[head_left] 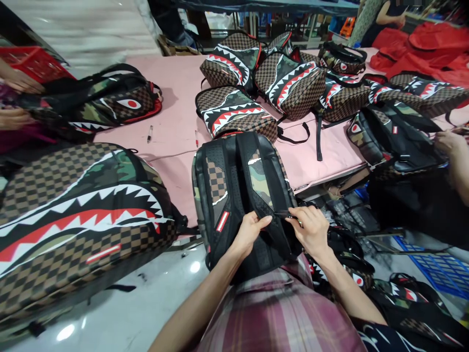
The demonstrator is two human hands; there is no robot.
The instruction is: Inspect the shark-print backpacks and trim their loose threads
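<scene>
Black-backed, with camouflage and checked panels, the backpack [216, 181] sits before us between the pink counter [176, 107] and our plaid clothing [278, 313]. Our left forearm reaches up and rightward from below; the left hand [252, 231] rests palm-down on the straps, its thumb pointing right and its fingers curled narrowly on the right-side shoulder strap [262, 203]. Our right forearm comes in from the lower right, angled up and leftward, and the right hand [308, 226] holds a small dark pointed tool [284, 213] in a closed grip, tips toward the left thumb.

The backpack's strap side faces us. Its long axis runs away from our body, the top end by a shark-mouth backpack [234, 112] on the counter, the lower end near our clothing.

Our right fingers cover most of the tool, so we cannot tell its exact kind. Our left hand hides part of the straps, and the large checked backpack [73, 195] at left is cut off by the view's edge.
</scene>
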